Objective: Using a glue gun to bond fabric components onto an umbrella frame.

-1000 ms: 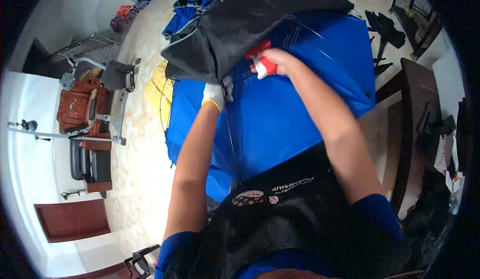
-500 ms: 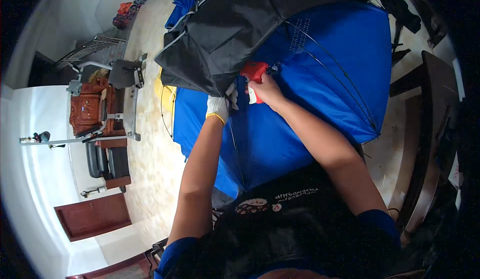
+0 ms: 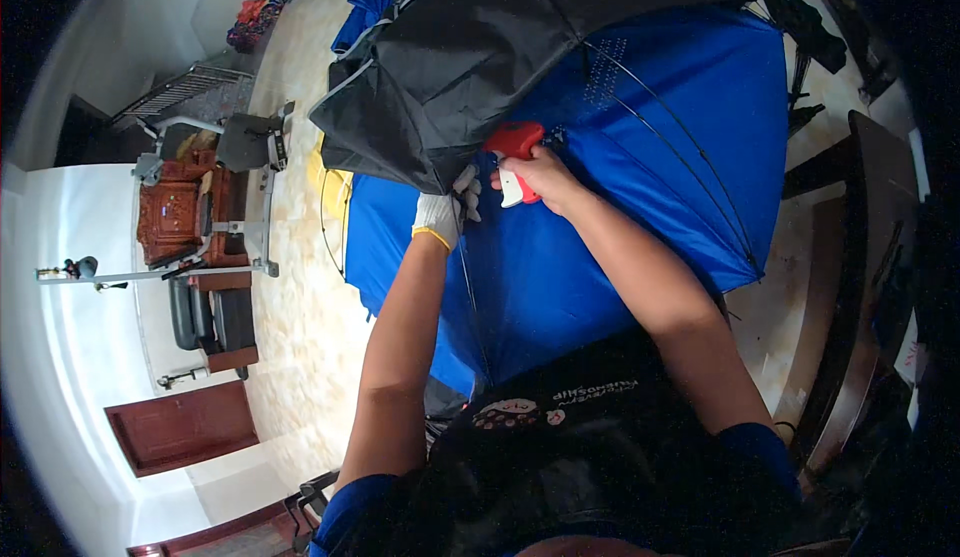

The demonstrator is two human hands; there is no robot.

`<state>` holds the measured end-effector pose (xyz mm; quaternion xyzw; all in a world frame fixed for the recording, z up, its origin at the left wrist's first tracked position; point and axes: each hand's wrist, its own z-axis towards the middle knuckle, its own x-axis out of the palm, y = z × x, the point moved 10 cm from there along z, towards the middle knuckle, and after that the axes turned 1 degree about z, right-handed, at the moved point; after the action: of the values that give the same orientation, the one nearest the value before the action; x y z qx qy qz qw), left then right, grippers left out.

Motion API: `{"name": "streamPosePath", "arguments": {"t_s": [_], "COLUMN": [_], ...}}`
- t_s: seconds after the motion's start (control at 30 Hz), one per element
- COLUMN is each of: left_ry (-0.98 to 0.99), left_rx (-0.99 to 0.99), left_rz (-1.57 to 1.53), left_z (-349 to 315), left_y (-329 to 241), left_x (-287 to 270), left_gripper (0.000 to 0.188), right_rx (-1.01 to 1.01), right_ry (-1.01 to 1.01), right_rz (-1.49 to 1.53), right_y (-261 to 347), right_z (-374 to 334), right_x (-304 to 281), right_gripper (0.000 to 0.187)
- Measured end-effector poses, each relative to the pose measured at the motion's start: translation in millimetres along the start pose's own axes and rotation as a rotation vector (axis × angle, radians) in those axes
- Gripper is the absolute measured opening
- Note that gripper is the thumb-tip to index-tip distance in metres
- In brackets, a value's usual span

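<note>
Drawn closer to the left hand than it was a second ago, a red-and-white hand tool (image 3: pixel 516 139) sits near the middle of the view, over blue fabric (image 3: pixel 630 207) and at the lower edge of a raised panel of black fabric (image 3: pixel 440 77); whether its red head touches the panel cannot be told. Bare and wrapped around the tool's grip, the right hand (image 3: pixel 545 177) holds it with the white part downward. Just beside it, the left hand (image 3: pixel 440 217), in a white knit glove with a yellow cuff, meets the black panel's pointed lower corner, its fingers half bent; how tightly it grips, or whether it grips at all, cannot be told. One thin dark rib runs down from the glove across the blue fabric, while curved black ribs (image 3: pixel 705 152) arch over the right part of the cloth. Blue sleeves and a black apron (image 3: pixel 590 457) bearing a pale print mark the worker at the lower edge. Yellow fabric (image 3: pixel 333 192) shows past the left side of the blue, more bunched blue fabric (image 3: pixel 370 22) lies beyond the panel, and a folded black bundle (image 3: pixel 810 32) rests on the pale floor (image 3: pixel 295 357) at upper right. Farther left stand exercise equipment with a grey frame (image 3: pixel 262 202), a carved reddish-brown wooden seat (image 3: pixel 168 222) and a black padded seat (image 3: pixel 232 319), with a red-brown door (image 3: pixel 183 429) below them in the view.
</note>
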<state>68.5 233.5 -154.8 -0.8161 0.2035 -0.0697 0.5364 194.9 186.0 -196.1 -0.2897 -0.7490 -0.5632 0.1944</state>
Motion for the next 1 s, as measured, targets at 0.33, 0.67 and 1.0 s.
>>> {"name": "streamPosePath", "arguments": {"t_s": [0.33, 0.67, 1.0], "left_ry": [0.114, 0.109, 0.176], "left_rx": [-0.001, -0.004, 0.129], "left_rz": [-0.023, -0.06, -0.215], "left_z": [-9.7, 0.6, -108.5], "left_y": [-8.3, -34.1, -73.3], "left_x": [21.0, 3.0, -0.2], "left_gripper": [0.015, 0.019, 0.017], "right_rx": [0.009, -0.012, -0.122], "right_ry": [0.089, 0.146, 0.151], "right_rz": [0.074, 0.271, 0.258], "right_y": [-7.7, 16.1, 68.5], "right_z": [2.6, -6.1, 6.6], "right_x": [6.1, 21.4, 22.1], "right_gripper": [0.028, 0.029, 0.032]}}
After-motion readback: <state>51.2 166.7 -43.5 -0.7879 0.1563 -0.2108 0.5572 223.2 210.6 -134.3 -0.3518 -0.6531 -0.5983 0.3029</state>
